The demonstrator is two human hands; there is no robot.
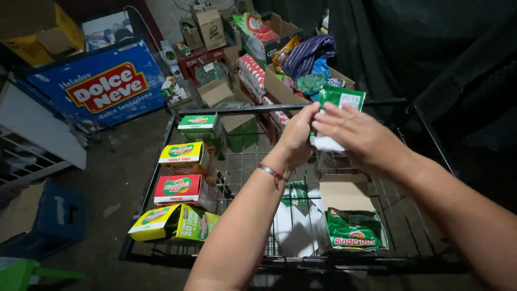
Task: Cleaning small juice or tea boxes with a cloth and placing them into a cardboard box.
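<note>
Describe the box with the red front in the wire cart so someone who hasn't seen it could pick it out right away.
Start at the black wire cart in the middle of the floor and look along its left edge, where small boxes sit in a row. The red-fronted box is third from the far end, between a yellow-topped box and a yellow-and-green box. It is the only box there with a red face.

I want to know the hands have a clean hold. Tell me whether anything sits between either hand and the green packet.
Nothing visible does. The left hand and right hand both grip the green packet directly, above the wire rack, apart from the small boxes along its left side.
</note>
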